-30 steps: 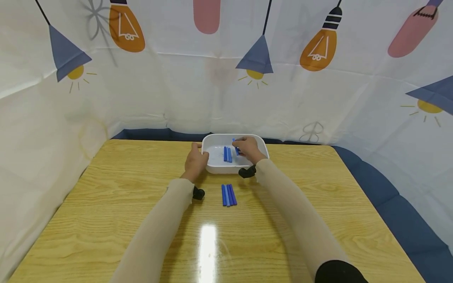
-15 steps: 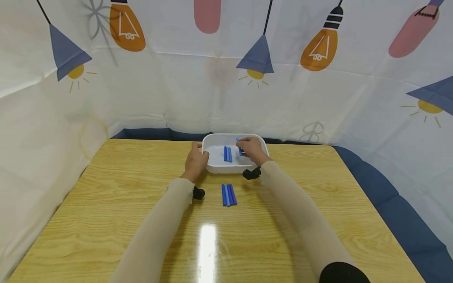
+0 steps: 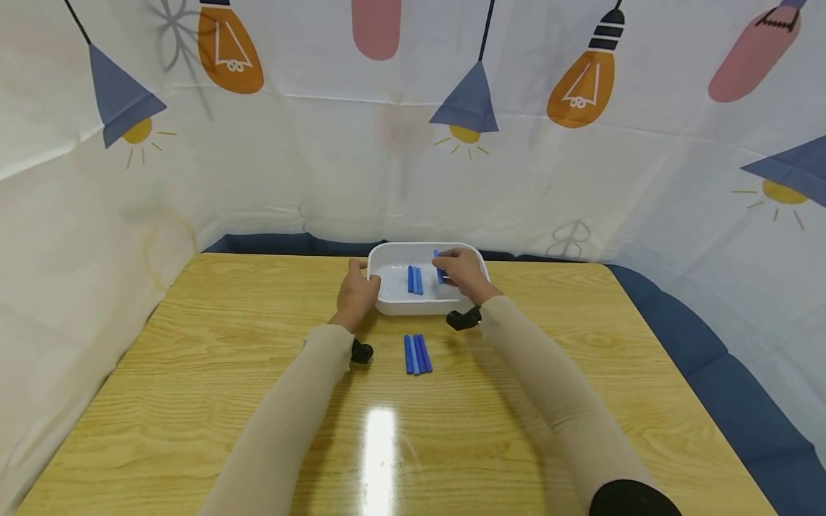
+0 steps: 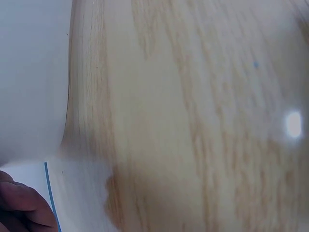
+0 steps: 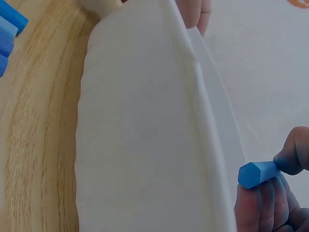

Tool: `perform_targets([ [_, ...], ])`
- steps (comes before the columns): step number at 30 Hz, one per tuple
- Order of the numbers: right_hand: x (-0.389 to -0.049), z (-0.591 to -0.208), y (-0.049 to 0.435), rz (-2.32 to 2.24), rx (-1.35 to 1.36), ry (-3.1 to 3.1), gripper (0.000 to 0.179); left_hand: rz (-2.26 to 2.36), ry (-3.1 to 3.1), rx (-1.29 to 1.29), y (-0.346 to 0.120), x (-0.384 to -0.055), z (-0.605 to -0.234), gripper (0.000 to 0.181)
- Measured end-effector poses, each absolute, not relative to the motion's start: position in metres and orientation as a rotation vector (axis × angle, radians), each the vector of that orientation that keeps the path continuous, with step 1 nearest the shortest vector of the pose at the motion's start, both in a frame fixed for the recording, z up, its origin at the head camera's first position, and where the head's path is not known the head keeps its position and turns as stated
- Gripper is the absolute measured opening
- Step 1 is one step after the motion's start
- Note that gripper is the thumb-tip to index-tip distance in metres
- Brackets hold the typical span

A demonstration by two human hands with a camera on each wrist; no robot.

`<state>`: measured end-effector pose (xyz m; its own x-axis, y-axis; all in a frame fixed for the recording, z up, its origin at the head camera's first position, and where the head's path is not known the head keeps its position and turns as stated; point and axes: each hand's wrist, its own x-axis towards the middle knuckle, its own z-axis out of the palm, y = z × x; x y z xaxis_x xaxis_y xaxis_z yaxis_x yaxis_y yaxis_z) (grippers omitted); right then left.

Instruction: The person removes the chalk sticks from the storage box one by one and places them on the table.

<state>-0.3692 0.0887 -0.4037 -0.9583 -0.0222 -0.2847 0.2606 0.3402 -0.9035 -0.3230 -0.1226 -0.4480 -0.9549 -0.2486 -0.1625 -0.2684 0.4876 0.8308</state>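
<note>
In the head view, a white tray [image 3: 419,308] stands near the table's far edge. My left hand [image 3: 357,292] grips its left end, thumb at the rim. Over the tray's right half, my right hand [image 3: 466,274] pinches a blue hexagonal stick [image 5: 257,175] between thumb and fingers; the right wrist view shows its six-sided end. Several blue sticks [image 3: 415,280] lie side by side inside the tray, left of the right hand. On the table in front lies another row of blue sticks [image 3: 417,355], lighter and darker. The left wrist view shows mostly table, with fingers at the lower left corner.
The wood-grain table [image 3: 213,373] spreads around the tray, with a bright light reflection [image 3: 378,459] near its front. A white printed cloth [image 3: 310,158] hangs behind and at the sides. Dark blue padding [image 3: 710,373] runs along the table's right edge.
My right hand has moved a little to the right over the tray, carrying the blue hexagonal stick away from the sticks inside it. My left hand has stayed on the tray.
</note>
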Motion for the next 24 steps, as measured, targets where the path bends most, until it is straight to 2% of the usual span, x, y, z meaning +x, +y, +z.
perform_targets([
  [24,-0.342,-0.389,0.09,-1.668,0.139,2.333,0.039,1.495,2.679,-0.488,-0.122,-0.325,-0.448,0.05],
])
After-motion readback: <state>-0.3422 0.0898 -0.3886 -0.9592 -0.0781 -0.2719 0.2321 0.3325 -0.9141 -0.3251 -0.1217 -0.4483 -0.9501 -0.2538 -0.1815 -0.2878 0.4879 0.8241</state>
